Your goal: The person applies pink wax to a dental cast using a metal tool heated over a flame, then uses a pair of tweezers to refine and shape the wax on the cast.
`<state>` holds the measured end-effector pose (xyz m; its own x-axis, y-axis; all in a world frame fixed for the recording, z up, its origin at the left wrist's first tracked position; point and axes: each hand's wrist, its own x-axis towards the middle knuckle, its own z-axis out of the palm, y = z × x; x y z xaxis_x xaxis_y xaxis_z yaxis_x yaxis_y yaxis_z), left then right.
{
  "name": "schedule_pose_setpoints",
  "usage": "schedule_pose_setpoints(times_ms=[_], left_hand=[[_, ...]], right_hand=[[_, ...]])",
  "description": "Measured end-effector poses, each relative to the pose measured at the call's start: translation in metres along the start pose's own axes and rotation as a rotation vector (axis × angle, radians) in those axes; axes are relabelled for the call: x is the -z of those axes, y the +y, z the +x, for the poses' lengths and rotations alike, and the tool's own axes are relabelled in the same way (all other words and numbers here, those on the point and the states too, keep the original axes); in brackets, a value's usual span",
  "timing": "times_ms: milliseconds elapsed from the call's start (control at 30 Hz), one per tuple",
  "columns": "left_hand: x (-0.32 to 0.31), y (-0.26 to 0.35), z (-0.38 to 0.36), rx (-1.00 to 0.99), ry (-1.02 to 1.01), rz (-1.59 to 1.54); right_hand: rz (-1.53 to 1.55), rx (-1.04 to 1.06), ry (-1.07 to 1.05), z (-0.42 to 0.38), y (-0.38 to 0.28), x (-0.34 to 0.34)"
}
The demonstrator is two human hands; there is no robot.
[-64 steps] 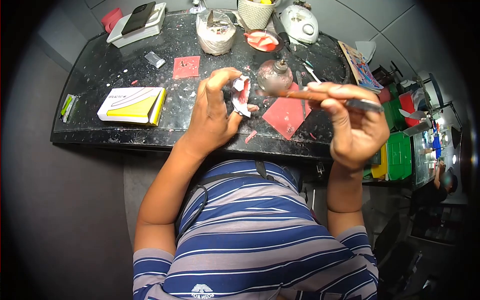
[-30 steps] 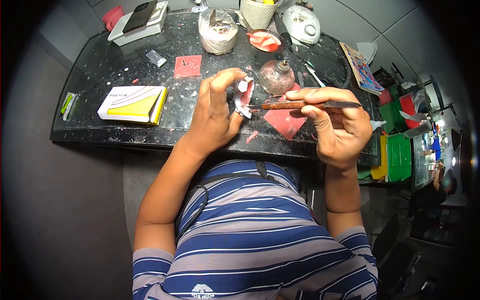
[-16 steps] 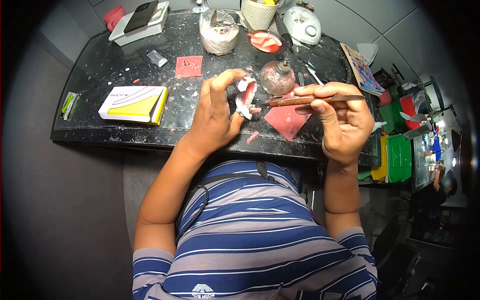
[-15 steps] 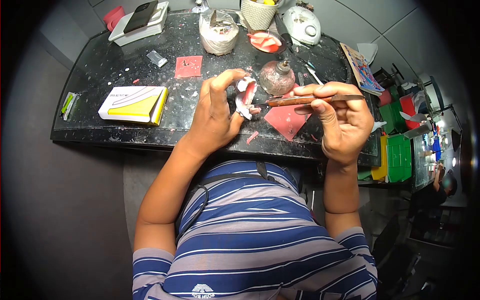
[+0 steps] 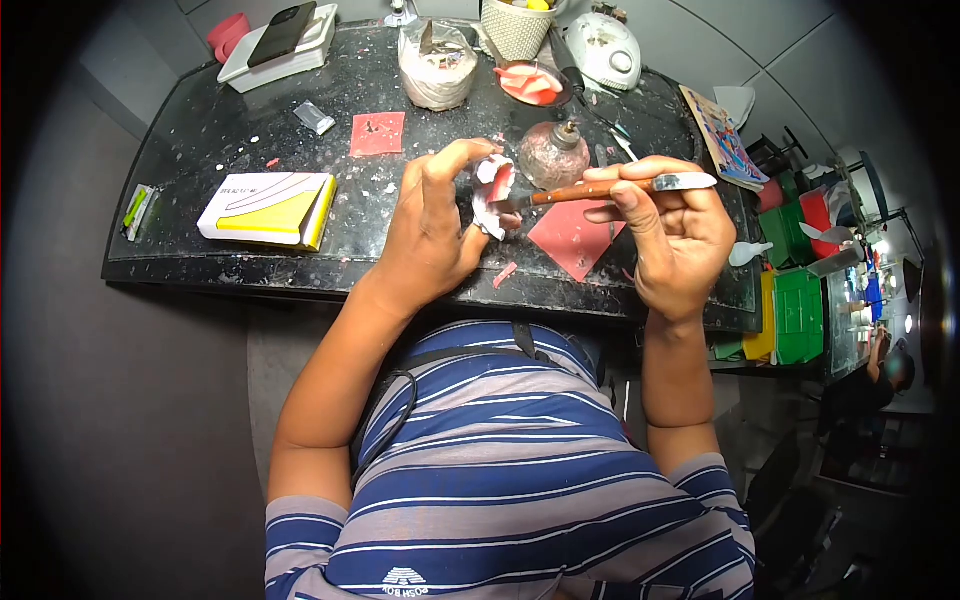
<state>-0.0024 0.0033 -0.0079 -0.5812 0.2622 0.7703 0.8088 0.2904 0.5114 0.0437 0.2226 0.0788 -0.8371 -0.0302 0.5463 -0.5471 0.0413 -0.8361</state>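
Note:
My left hand is closed round a dental cast, white with pink wax and teeth along its edge, held above the front of the bench. Between the fingers and thumb of my right hand is a wax knife with a brown wooden handle and a metal blade at each end. Its left tip touches or nearly touches the pink wax on the cast. Below the knife lies a pink wax sheet. Just behind it stands a round glass spirit burner; I cannot make out a flame.
A yellow and white box lies at the left, with another wax sheet beyond it. At the back are a plaster-filled bag, a dish of pink wax pieces and a white machine. A magazine lies right.
My right hand has shifted slightly left and turned the wax knife, so its right-hand blade now shows flat. The knife's left tip has moved onto or close against the cast. My left hand stays put.

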Motion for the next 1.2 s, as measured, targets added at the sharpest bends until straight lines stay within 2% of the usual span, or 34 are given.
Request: schedule_pose_setpoints(times_ms=[167, 233, 333, 400, 767, 867, 933, 1067, 1200], left_hand=[[0.003, 0.002, -0.001, 0.048, -0.065, -0.022], [0.005, 0.004, 0.003, -0.047, -0.017, 0.084], [0.006, 0.005, 0.005, -0.057, -0.008, 0.123], [0.007, 0.005, 0.006, -0.063, -0.018, 0.125], [0.005, 0.007, 0.007, -0.031, 0.0, 0.108], [0.005, 0.007, 0.007, -0.024, -0.014, 0.096], [0.005, 0.006, 0.007, -0.03, -0.011, 0.104], [0.006, 0.007, 0.007, -0.029, 0.004, 0.101], [0.007, 0.007, 0.007, -0.033, -0.027, 0.122]], right_hand=[[-0.027, 0.029, 0.025, -0.001, 0.004, -0.004], [-0.029, 0.041, 0.031, -0.002, 0.004, -0.006], [-0.043, 0.065, 0.049, -0.002, 0.003, -0.006], [-0.26, 0.13, -0.057, -0.003, -0.002, -0.001], [-0.34, 0.207, -0.101, -0.003, -0.006, -0.008], [-0.387, 0.272, -0.021, -0.005, -0.006, -0.011], [-0.45, 0.303, -0.096, -0.006, -0.007, -0.008], [-0.404, 0.328, -0.068, -0.005, -0.004, -0.008], [-0.345, 0.264, -0.038, -0.007, -0.003, -0.011]])
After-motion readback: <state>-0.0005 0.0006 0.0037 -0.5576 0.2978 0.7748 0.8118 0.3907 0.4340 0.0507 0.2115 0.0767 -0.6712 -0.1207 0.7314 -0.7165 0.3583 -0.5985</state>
